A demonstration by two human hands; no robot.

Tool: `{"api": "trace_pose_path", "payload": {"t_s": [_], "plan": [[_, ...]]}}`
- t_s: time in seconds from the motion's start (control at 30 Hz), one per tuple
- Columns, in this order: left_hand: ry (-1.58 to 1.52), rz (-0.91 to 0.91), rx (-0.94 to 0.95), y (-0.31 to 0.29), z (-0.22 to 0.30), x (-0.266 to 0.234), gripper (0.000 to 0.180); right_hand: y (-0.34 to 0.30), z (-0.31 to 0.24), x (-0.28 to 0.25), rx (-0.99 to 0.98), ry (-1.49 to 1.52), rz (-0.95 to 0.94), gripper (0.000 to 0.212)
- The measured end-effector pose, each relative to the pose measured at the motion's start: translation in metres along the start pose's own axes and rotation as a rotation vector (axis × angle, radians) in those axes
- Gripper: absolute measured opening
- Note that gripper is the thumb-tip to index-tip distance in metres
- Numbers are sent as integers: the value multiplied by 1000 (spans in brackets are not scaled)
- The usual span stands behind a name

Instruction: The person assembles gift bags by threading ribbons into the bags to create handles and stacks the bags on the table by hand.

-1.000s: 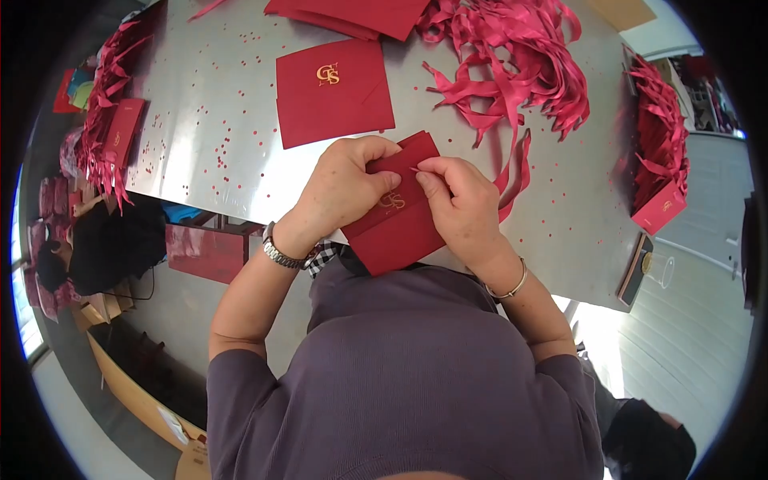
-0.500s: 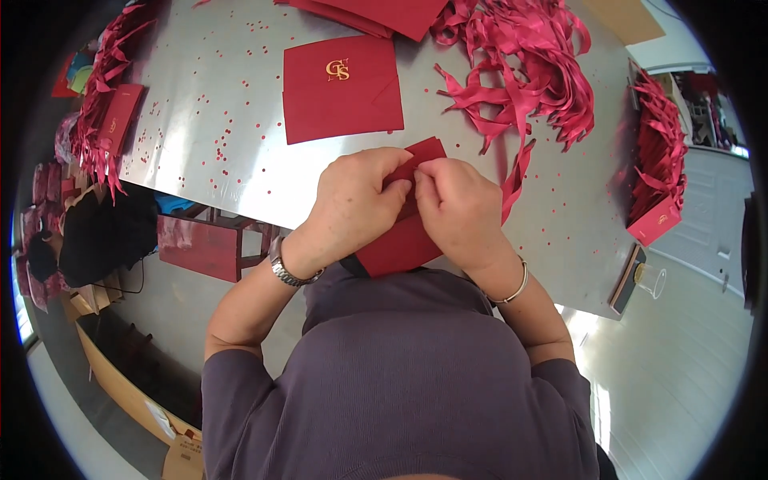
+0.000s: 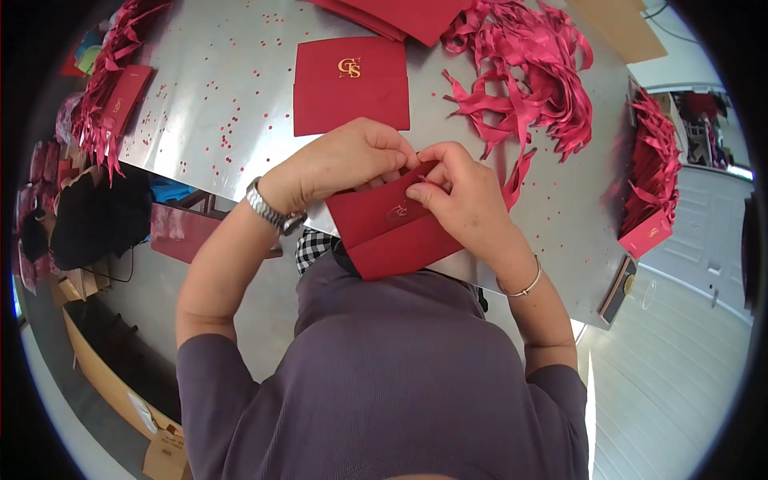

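Red bag (image 3: 388, 240) sits between two hands at the near edge of the desk (image 3: 572, 268), tilted, its lower end close to the person's purple top (image 3: 384, 368), its rim toward the far side. The left hand (image 3: 344, 160) reaches over the far rim, its fingers curled inward; how tightly they close, and on what, cannot be told. The right hand (image 3: 470, 200) pinches thumb and forefinger shut on the right end of the rim.

Light, thin and stiff like card, by its look, the bag should keep its creases but dent under a hard squeeze. Its matt face probably gives a sure grip; the satin ribbons (image 3: 524, 88) heaped on the far right look limper and more slippery. Best hold appears to be a gentle pinch at the rim near the corners, clear of the gold mark (image 3: 398, 212).

Half a second earlier, both hands bunch over the upper face and hide the mark. Now the left hand is off the front face, the mark shows in part beside the right thumb, and the rim gapes. Beyond, a flat bag (image 3: 352, 100) lies untouched on the desk, as before.
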State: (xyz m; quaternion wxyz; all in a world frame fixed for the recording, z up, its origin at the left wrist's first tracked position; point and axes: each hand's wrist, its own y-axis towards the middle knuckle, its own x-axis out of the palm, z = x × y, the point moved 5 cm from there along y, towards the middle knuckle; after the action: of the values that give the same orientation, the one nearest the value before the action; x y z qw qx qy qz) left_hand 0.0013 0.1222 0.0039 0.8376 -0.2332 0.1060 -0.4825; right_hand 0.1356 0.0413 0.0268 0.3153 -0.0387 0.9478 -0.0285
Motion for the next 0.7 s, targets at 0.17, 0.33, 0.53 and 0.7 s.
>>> {"api": "trace_pose_path", "payload": {"t_s": [0.17,0.33,0.53,0.7], "plan": [[368,42,294,6,8,3,12,-1,-1,-1,37,-3,-22,36],[573,226,436,-4,7,7,8,-5,4,5,70,10,-47,39],[506,776,348,-22,-15,-39,9,-6,17,1,92,-22,-42,48],[278,954,382,-46,-19,-40,15,-7,21,6,40,-77,-23,53]]}}
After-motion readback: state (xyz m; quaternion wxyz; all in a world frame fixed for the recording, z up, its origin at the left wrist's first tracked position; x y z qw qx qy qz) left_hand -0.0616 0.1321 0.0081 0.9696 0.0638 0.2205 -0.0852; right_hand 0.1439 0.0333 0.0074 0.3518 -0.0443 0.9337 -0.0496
